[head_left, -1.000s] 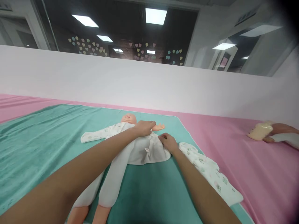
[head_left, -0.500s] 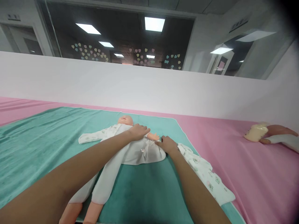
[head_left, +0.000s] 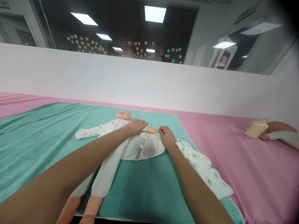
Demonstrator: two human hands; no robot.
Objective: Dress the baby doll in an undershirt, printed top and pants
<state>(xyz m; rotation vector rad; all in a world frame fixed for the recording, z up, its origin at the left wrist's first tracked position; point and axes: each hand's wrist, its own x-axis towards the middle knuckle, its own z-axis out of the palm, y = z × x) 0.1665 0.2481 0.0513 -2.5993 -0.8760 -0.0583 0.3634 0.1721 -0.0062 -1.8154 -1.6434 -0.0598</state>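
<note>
A baby doll (head_left: 123, 115) lies on its back on a green blanket (head_left: 149, 189), in white leggings (head_left: 106, 175). Its arm on the left is in a patterned white sleeve (head_left: 90, 132). My left hand (head_left: 137, 127) is closed round the doll's other arm, above its bare little hand (head_left: 152, 130). Right beside those doll fingers is my right hand (head_left: 167, 137), its fingers curled together. What it pinches, if anything, is hidden. The white lining of the jacket (head_left: 137, 151) is spread below both hands, and a patterned part of the garment (head_left: 206, 169) extends to the right of my right wrist.
At the far right, a cream-coloured bottle (head_left: 255, 128) lies by another doll's limb (head_left: 280, 127) on the pink sheet (head_left: 257, 168). A white wall (head_left: 149, 84) with a window above stands behind the blanket.
My right hand has lifted slightly off the jacket lining, up to the doll's fingers, and its fingers have drawn together. My left hand keeps its place on the doll's arm. The view has tilted down a little.
</note>
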